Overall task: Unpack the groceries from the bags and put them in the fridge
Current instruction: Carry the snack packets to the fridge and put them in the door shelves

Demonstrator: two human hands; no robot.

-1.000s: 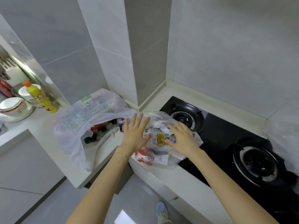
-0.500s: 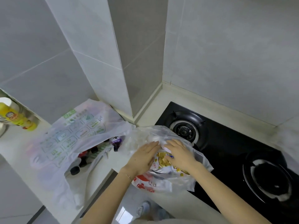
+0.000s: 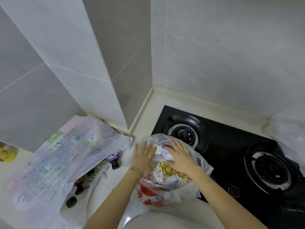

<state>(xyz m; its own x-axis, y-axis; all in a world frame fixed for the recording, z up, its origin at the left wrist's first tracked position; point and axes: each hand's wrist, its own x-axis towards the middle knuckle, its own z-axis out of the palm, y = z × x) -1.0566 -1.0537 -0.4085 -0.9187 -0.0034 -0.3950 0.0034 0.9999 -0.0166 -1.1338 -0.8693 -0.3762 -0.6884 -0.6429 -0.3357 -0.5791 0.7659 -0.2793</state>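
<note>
We stand at the pale bench (image 3: 145, 111), where the big printed bag (image 3: 54, 164) lies slumped with bottles (image 3: 113, 160) spilling from its mouth. The clear bag (image 3: 166, 184) straddles the hob (image 3: 231, 154) edge, so both hands work it there. Our left hand (image 3: 142, 158) and right hand (image 3: 180, 155) lie open, fingers spread, pressing on the packets (image 3: 168, 171) inside, gripping nothing.

pale counter (image 3: 145, 116) w/ black hob (image 3: 231, 146), green-print bag (image 3: 62, 156), clear bag (image 3: 165, 185), purple btl (image 3: 113, 160)
</note>
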